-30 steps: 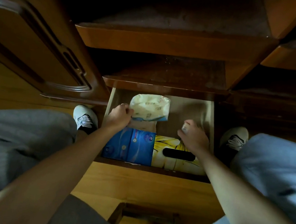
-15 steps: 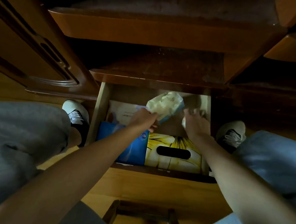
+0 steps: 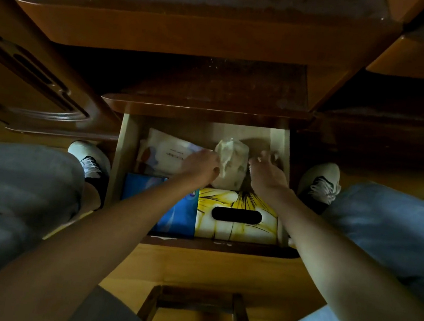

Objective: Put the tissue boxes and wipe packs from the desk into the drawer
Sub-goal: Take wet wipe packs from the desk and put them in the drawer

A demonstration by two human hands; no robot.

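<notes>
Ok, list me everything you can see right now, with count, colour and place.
drawer: 1, pale wood inside, pulled open under the desk
blue tissue box: 1, blue, front left of the drawer
yellow tissue box: 1, yellow and white, dark slot on top, front right of the drawer
flat wipe pack: 1, white, back left of the drawer
pale wipe pack: 1, pale cream, back middle, standing on edge between the hands
stool: 1, dark wood, on the floor near the camera
shoes: 2, white and black, either side of the drawer
left hand: holds the pale wipe pack
right hand: fingers spread beside that pack
</notes>
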